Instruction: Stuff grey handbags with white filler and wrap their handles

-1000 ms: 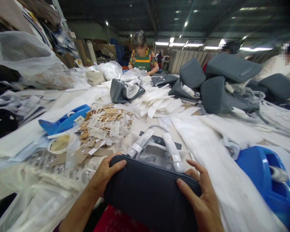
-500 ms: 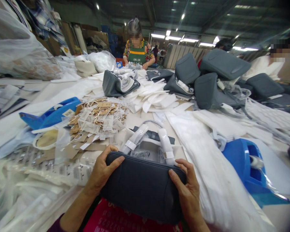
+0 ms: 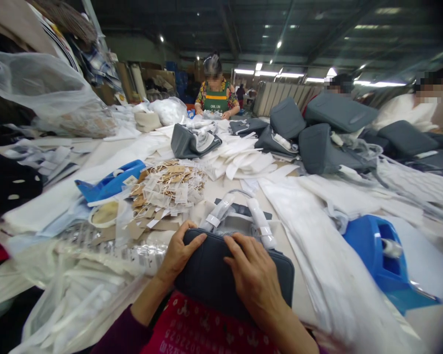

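Two blue tape dispensers (image 3: 384, 278), one tag heap (image 3: 170, 187), one held bag (image 3: 206, 273), two wrapped handles (image 3: 220, 213) at its edge

Smooth, matt, leather-like dark bag (image 3: 212, 270)

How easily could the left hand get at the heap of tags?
Fairly easily, it seems: the heap of tags lies just beyond the left hand, and nothing tall appears to stand between. However, that hand is gripping a corner of the dark bag, so it would probably have to let go first.
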Available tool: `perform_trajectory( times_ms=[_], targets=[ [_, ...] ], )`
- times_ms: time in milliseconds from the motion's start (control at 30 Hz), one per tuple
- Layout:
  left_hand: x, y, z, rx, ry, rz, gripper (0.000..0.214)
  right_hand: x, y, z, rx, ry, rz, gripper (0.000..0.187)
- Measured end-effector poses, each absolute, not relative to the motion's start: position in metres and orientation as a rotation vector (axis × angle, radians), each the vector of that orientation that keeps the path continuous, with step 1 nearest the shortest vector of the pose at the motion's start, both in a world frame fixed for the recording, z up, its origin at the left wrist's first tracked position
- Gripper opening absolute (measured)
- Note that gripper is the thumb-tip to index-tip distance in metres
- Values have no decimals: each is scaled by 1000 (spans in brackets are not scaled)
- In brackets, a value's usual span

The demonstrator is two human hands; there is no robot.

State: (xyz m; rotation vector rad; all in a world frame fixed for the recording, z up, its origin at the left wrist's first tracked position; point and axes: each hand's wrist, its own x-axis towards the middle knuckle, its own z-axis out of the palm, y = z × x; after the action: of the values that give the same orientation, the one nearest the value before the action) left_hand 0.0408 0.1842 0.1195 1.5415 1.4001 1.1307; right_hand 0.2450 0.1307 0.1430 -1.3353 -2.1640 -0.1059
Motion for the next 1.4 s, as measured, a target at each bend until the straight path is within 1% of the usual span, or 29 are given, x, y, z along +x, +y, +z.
perform_trajectory(
  times_ms=[133, 233, 300, 400, 467, 567, 700, 800, 867, 900, 1000, 1067, 1167, 1300, 1400],
  targets=[
    [40, 187, 126, 1663, 1436, 1064, 26, 225, 145, 141, -1377, -2186, -106, 32],
    [47, 195, 139, 1845, 1578, 969, 35, 226, 147, 136, -1371, -2161, -126, 32],
    [57, 204, 151, 1970, 1676, 841, 37, 228, 146, 134, -1364, -2155, -143, 32],
    [70, 221, 165, 2040, 1769, 563, 27, 229, 144, 134, -1344, -2151, -166, 32],
    [73, 232, 169, 2020, 1785, 504, 21, 230, 145, 133, -1329, -2143, -180, 32],
    [70, 245, 163, 1826, 1614, 654, 16, 231, 146, 131, -1322, -2125, -169, 32],
    [65, 257, 143, 1477, 1323, 803, 22, 233, 149, 128, -1368, -2097, -28, 28],
    [66, 262, 129, 1602, 1386, 818, 20, 234, 156, 130, -1423, -2001, 134, 18],
    [68, 262, 123, 1734, 1459, 825, 17, 233, 166, 133, -1467, -1857, 200, 16],
    [68, 261, 121, 1778, 1487, 834, 15, 232, 172, 134, -1487, -1774, 210, 18],
    [69, 257, 119, 1827, 1537, 862, 15, 229, 192, 139, -1525, -1608, 186, 31],
    [69, 254, 118, 1834, 1561, 860, 17, 227, 202, 141, -1521, -1610, 186, 30],
    [69, 253, 117, 1839, 1569, 849, 19, 224, 209, 144, -1467, -1716, 203, 18],
    [69, 255, 114, 1837, 1562, 855, 21, 217, 211, 148, -1489, -1818, 167, 21],
    [69, 256, 113, 1850, 1553, 844, 22, 212, 218, 149, -1556, -1843, 143, 18]
  ],
)
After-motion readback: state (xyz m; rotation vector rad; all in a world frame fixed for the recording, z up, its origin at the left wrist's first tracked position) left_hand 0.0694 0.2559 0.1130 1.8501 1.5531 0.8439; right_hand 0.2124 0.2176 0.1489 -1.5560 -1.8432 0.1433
